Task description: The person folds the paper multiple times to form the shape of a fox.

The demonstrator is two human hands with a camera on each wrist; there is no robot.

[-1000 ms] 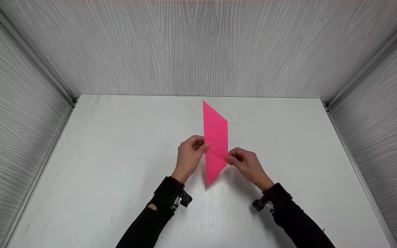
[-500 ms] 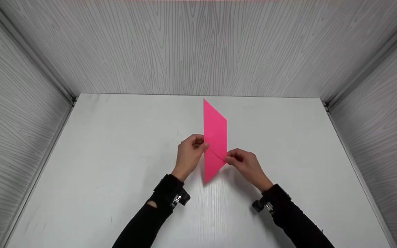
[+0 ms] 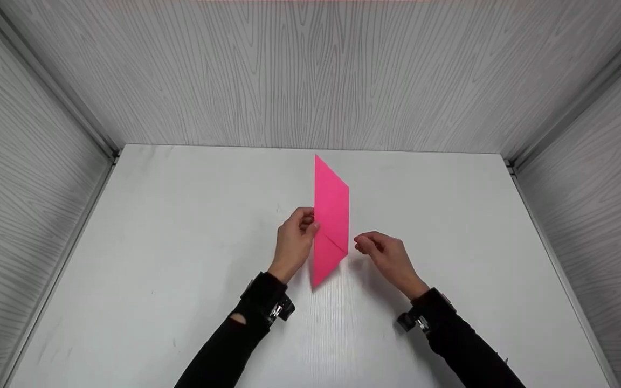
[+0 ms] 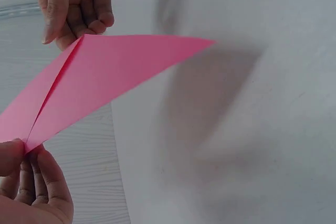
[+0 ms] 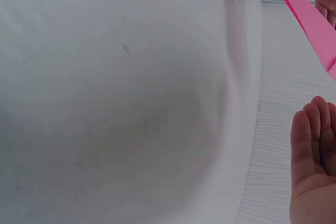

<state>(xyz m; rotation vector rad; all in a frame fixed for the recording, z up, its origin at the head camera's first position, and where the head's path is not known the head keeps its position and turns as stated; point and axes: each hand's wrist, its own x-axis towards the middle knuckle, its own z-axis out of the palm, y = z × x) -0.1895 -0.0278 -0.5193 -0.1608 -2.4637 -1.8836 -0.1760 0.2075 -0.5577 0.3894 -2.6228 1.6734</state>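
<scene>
Paper (image 3: 332, 215), pink and folded, left edge pinched by the left hand (image 3: 293, 242); right hand (image 3: 390, 260), fingers relaxed and free, just beside it. Below the paper, white table (image 3: 192, 226); beyond, grey wood-grained wall (image 3: 310, 75), toward which the paper's long axis and one sharp tip point.

One paper sheet (image 3: 332, 210), one left hand (image 3: 293, 242), one right hand (image 3: 390, 260).
Two dark sleeves (image 3: 219, 353), two wrist cameras (image 3: 287, 308), one worktop (image 3: 181, 226) and three wood-grained walls (image 3: 310, 75) also show.

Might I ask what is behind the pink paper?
In the head view, the left hand curls fingers behind the pink paper, tips hidden; the table is partly covered.
</scene>
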